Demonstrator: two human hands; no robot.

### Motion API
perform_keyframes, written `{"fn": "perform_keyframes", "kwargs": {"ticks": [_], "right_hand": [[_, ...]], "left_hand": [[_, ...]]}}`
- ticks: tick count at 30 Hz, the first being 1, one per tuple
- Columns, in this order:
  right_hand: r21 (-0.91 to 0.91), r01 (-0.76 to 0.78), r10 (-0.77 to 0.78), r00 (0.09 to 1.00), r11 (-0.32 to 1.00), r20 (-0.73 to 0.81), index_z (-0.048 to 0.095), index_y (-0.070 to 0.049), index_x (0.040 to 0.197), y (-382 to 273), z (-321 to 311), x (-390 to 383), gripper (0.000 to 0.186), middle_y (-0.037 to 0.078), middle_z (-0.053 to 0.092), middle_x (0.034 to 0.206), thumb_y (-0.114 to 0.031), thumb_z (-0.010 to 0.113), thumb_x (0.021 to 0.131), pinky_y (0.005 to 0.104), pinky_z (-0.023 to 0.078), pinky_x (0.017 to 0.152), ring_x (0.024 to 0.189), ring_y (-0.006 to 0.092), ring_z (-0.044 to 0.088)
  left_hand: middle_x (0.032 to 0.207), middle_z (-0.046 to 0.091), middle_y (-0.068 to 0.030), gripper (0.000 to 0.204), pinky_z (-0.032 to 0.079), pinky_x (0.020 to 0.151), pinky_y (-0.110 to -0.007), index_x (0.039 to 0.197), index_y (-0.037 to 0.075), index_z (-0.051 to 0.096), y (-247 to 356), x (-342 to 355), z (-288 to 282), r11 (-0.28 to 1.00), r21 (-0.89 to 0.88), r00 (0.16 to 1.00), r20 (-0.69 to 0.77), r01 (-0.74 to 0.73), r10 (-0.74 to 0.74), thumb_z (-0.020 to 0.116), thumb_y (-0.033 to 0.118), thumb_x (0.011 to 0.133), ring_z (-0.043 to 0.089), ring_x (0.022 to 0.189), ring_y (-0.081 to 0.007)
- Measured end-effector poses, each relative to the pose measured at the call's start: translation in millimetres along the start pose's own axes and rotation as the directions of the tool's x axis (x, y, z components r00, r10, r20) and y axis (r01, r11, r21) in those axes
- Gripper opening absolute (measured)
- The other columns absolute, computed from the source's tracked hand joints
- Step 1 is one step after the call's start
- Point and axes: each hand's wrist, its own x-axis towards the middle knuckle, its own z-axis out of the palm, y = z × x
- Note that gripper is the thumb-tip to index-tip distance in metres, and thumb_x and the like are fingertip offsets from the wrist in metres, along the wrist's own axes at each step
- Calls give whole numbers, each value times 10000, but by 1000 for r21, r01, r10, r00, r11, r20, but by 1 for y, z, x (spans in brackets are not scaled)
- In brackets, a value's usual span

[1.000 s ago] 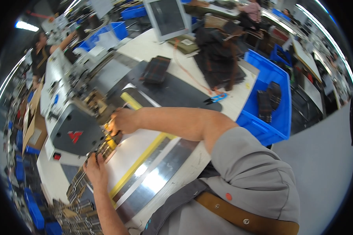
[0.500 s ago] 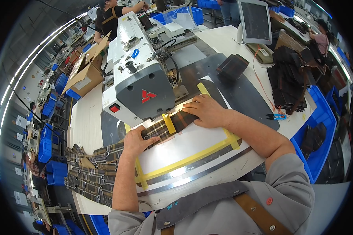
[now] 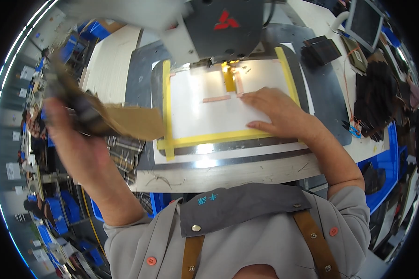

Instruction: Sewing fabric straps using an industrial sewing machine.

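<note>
Raised at the left is my left hand [image 3: 81, 149], blurred by motion, closed on a dark plaid fabric piece [image 3: 81, 104]. A stiff tan flap [image 3: 132, 122] juts from that piece toward the sewing table. My right hand [image 3: 281, 111] lies on the white work sheet [image 3: 195, 116], fingers stretched out and nothing in them. Its fingertips are beside short pinkish strips [image 3: 217, 99] on the sheet. Yellow tape [image 3: 219, 139] frames the sheet. Just beyond the right fingertips, a yellow guide piece [image 3: 229, 79] sits under the grey-and-white sewing machine head [image 3: 223, 30].
Several plaid pieces [image 3: 125, 152] lie at the table's left side. On the right are a folded dark fabric bundle [image 3: 321, 50], a dark fabric pile [image 3: 372, 100], blue thread snips [image 3: 355, 130] and a screen [image 3: 364, 23]. A blue bin [image 3: 390, 165] stands beside the table.
The plaid strip that both hands held under the machine is gone from the sheet. My left hand has moved left and up with a plaid piece; my right hand rests flat. The view has shifted.
</note>
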Motion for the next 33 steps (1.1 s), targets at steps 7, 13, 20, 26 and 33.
{"fn": "perform_keyframes", "kwargs": {"ticks": [7,13,20,26,33], "right_hand": [[611,192,-172,981,768,-91,428,56,1434,-84,13,29,714,211,626,1320,-423,684,971,475,463,1059,1170,381,615],[719,-278,185,960,636,208,711,-21,999,-55,27,21,262,140,723,816,-281,683,989,353,504,681,710,208,679],[721,-208,202,975,661,96,694,-33,1089,-52,27,21,274,140,729,863,-277,702,963,331,517,717,748,213,683],[824,-137,170,984,549,50,652,-34,1094,-41,26,12,225,85,726,827,-190,727,951,302,502,697,710,164,647],[763,-296,374,924,574,77,584,-56,1110,-12,27,9,240,62,704,769,-133,730,936,326,508,650,708,199,695]], "left_hand": [[1135,715,-133,362,583,945,-452,1249,42,632,34,21,-46,946,-322,994,-89,33,-65,670,306,1003,701,1060,-278],[1295,606,-134,444,542,1016,-437,1353,36,506,-89,4,-79,992,-119,898,-430,44,-91,699,207,991,611,1163,-247],[1385,634,-67,425,295,1194,-430,1298,89,635,-111,-67,9,690,690,823,509,-216,-251,734,243,914,532,1335,-210],[818,665,-23,352,451,828,-330,933,29,701,-134,-40,40,638,729,391,678,-250,-622,858,322,818,592,792,-142],[569,538,32,374,344,505,-291,749,5,726,-164,-11,6,461,885,509,367,67,-779,842,340,868,412,540,-62]]}}
